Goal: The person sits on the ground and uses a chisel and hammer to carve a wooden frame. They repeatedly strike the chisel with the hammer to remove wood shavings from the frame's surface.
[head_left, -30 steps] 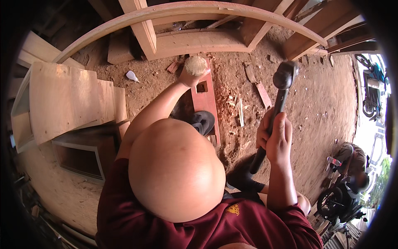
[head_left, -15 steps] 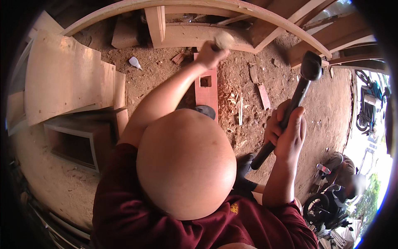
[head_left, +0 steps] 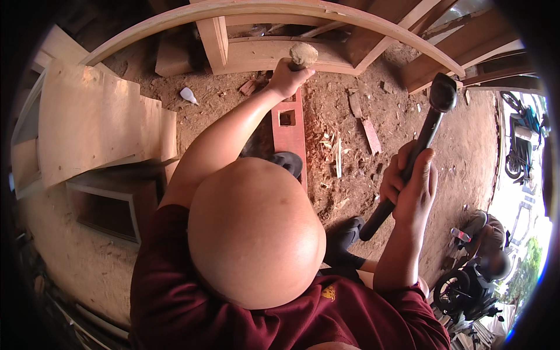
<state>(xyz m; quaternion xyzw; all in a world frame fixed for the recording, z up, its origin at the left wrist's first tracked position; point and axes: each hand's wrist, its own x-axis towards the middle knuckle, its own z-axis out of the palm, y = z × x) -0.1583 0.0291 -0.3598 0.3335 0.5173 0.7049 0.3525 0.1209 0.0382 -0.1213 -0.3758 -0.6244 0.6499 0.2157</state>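
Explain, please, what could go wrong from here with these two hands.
The left hand grips a tool just below its round, pale top; a poorly aimed swing of the hammer in the right hand could strike those fingers. The tool's lower end is hidden; if it slipped along the red beam, it might reach the dark shoe overlapping the beam in this view.

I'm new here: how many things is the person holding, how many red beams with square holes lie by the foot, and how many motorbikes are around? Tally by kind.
Hammer in the right hand: 1
Pale-topped object in the left hand: 1
Red beam: 1
Blue motorbike and black motorbike: 2
Total: 5
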